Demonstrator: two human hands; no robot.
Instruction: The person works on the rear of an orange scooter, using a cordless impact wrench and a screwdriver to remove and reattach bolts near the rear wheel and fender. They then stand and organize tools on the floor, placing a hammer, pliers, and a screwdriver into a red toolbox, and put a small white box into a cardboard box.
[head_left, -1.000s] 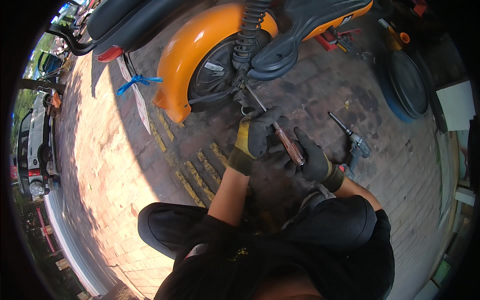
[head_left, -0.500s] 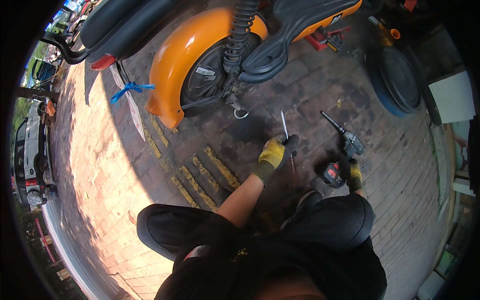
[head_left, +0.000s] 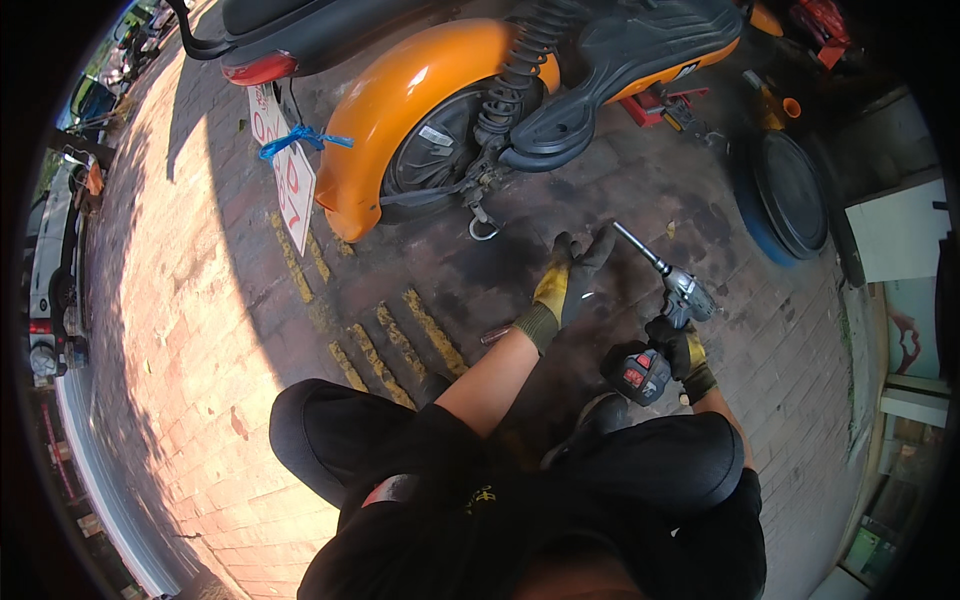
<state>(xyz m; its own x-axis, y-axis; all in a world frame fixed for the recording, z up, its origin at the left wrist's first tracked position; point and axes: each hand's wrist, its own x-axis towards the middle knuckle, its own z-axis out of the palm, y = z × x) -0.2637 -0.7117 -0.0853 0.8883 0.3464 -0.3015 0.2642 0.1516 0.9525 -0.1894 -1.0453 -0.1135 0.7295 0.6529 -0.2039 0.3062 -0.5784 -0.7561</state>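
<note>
My right hand, in a black and yellow glove, is closed round the grip of a cordless impact wrench. Its long socket points up and left, and the battery sits beside my right knee. Left of the socket tip, my left hand, gloved alike, has thumb and fingers stretched apart. A slim tool, seemingly a screwdriver, passes beneath that hand: its reddish handle shows on one side and a pale tip on the other. The hand hides its middle. Beyond both hands stands an orange scooter's rear wheel.
The scooter's orange fender and licence plate, tied with blue cord, are at the far left. A round black tub stands at right, near a red tool on the brick paving. Yellow painted stripes mark the bricks.
My right hand has raised the impact wrench up and left. My left fingers have spread from round the screwdriver, which has swung from upright to sideways under the hand. The view has shifted slightly.
</note>
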